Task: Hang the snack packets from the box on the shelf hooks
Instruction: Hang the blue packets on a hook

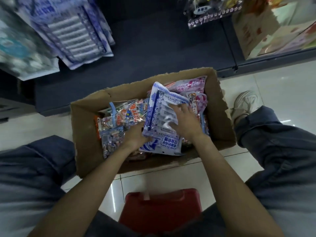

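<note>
An open cardboard box (89,147) stands on the floor between my knees, filled with several snack packets. Both hands are inside it on a blue-and-white packet (159,110) that lies on top of the pile. My left hand (136,135) grips the packet's lower left edge from underneath. My right hand (186,120) lies on its right side with fingers curled over the plastic. More packets show around it: a colourful clear one (124,113) to the left and a pink one (191,86) at the back right. Matching blue-and-white packets (75,36) hang at the upper left.
A dark shelf base (153,48) runs behind the box. Other packets (210,12) hang at the top right, beside a carton (266,31). A red stool (160,207) sits under me on the white tile floor. My right shoe (244,103) is beside the box.
</note>
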Action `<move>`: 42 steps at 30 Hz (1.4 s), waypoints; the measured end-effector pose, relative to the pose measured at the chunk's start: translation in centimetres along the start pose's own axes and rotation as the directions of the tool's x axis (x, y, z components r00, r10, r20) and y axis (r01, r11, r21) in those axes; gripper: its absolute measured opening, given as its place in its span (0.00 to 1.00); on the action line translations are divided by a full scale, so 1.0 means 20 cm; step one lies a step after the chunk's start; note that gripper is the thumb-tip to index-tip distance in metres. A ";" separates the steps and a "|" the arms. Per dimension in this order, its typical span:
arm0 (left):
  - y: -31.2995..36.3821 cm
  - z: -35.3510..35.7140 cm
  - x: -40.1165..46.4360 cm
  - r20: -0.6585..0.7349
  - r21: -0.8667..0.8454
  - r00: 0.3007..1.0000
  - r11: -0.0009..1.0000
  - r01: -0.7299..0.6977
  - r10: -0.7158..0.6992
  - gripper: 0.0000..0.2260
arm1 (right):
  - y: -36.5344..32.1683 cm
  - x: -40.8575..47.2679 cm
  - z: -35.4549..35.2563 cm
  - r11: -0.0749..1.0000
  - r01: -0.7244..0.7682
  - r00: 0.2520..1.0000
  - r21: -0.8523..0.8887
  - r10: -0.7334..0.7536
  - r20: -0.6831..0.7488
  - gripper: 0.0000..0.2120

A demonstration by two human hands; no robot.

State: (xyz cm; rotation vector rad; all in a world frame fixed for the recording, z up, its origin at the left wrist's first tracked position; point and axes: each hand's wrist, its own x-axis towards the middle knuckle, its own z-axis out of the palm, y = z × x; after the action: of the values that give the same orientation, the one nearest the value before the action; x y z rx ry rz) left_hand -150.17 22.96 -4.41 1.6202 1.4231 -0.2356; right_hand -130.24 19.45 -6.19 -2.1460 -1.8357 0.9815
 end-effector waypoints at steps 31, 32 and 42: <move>-0.09 -1.40 -0.23 -0.801 0.373 0.125 0.652 -0.660 0.585 0.06 | -1.27 0.55 -0.70 0.726 0.481 0.816 0.491 -0.166 -0.554 0.12; -0.12 -1.41 -0.21 -0.796 0.396 0.108 0.647 -0.652 0.596 0.06 | -1.27 0.56 -0.68 0.707 0.472 0.836 0.526 -0.170 -0.522 0.13; -0.16 -1.55 -0.07 -0.837 0.146 0.365 0.810 -0.568 0.407 0.09 | -1.35 0.74 -0.57 0.690 0.468 0.859 0.553 -0.209 -0.467 0.06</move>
State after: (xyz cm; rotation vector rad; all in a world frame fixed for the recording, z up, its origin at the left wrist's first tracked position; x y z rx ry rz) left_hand -166.23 44.21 11.84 2.0274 1.4408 1.1931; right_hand -145.61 42.89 10.81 -1.3687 -1.3539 0.8694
